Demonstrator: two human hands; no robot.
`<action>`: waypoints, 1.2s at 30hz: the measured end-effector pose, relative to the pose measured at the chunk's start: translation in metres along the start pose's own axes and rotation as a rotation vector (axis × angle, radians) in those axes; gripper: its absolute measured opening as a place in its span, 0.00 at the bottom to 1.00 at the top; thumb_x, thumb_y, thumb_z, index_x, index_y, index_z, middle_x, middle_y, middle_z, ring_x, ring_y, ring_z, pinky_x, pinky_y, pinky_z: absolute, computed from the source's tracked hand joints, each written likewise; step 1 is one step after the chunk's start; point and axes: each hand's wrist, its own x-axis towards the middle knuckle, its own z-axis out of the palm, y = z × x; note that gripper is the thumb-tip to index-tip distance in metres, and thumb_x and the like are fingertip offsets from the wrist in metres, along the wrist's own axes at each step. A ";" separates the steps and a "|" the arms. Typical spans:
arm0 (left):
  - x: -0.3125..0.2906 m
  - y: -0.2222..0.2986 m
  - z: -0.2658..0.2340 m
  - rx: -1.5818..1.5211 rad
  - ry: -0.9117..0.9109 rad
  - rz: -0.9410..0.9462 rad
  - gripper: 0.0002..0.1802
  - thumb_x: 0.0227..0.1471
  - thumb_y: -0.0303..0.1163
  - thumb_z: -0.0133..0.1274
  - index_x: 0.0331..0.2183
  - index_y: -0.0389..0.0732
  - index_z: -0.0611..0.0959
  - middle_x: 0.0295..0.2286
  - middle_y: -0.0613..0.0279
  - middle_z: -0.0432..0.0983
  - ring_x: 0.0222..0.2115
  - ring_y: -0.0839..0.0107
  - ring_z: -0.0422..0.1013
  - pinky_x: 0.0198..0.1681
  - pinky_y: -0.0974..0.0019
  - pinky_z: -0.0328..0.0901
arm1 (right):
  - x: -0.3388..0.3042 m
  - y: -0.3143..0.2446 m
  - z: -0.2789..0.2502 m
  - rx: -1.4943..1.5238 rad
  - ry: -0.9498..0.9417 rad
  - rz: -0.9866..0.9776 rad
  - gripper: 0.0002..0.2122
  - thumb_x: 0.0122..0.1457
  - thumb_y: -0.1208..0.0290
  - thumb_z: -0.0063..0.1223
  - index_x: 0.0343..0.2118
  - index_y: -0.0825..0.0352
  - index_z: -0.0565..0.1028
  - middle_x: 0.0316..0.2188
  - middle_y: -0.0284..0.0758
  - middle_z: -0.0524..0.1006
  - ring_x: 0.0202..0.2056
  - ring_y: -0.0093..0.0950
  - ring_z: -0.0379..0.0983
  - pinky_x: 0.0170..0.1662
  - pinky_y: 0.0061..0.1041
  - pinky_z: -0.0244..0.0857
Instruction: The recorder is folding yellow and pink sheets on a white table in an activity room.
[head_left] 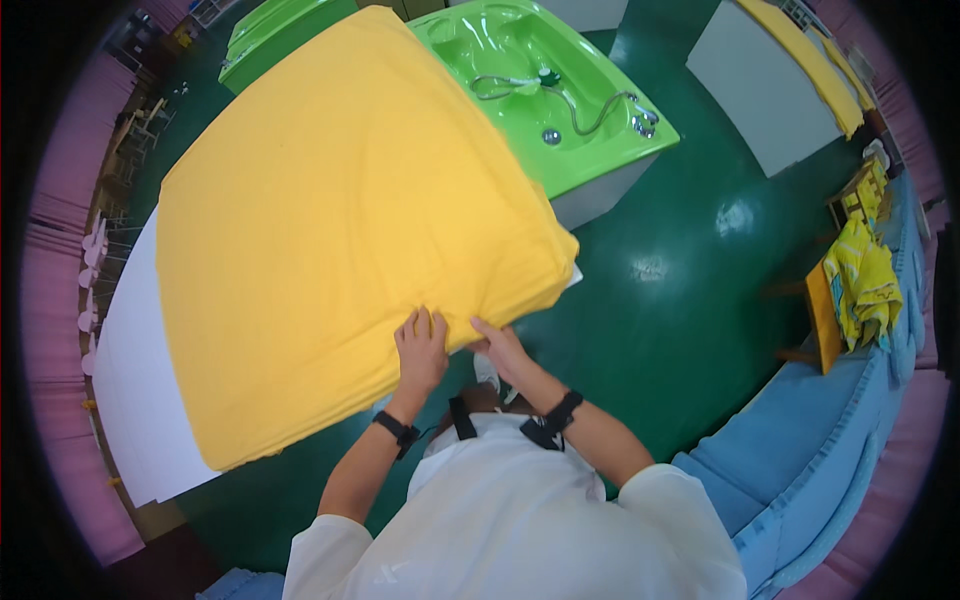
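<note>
A yellow sheet (330, 210) covers most of a white table-like surface (145, 390), whose left end shows bare. At the near edge, my left hand (422, 352) has its fingers curled on the cloth, bunching small folds; its thumb is hidden. Just to the right, my right hand (503, 350) pinches the same edge, thumb on top and the other fingers out of sight under the cloth. The sheet drapes over the near right corner, where a bit of white pokes out beneath it.
Behind the sheet stands a bright green basin (600, 150) with a hose and shower head. To the right are a blue sofa (790, 440), a wooden chair (822, 315) with a yellow patterned cloth, and another yellow-draped table (765, 85). Pink curtains (70, 200) line the walls.
</note>
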 end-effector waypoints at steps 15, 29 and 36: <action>0.091 0.145 -0.018 -0.072 -0.209 0.135 0.28 0.29 0.28 0.56 0.39 0.36 0.69 0.39 0.45 0.62 0.42 0.50 0.60 0.42 0.54 0.57 | -0.091 -0.220 -0.298 -0.728 0.271 0.000 0.10 0.55 0.66 0.48 0.32 0.70 0.71 0.26 0.34 0.74 0.29 0.22 0.71 0.33 0.21 0.65; 0.356 0.368 0.089 -0.339 -0.545 -0.048 0.17 0.36 0.36 0.58 0.30 0.39 0.73 0.28 0.50 0.75 0.33 0.51 0.71 0.36 0.54 0.65 | -0.198 -0.415 -0.522 -1.156 0.813 0.053 0.13 0.53 0.63 0.48 0.33 0.69 0.72 0.30 0.42 0.76 0.33 0.36 0.72 0.37 0.31 0.65; 0.505 0.431 0.178 -0.260 -0.672 -0.016 0.21 0.38 0.40 0.58 0.34 0.38 0.76 0.31 0.48 0.76 0.36 0.52 0.71 0.39 0.57 0.65 | -0.166 -0.519 -0.616 -1.201 0.837 0.015 0.13 0.53 0.63 0.45 0.33 0.68 0.73 0.32 0.45 0.75 0.37 0.44 0.71 0.40 0.36 0.64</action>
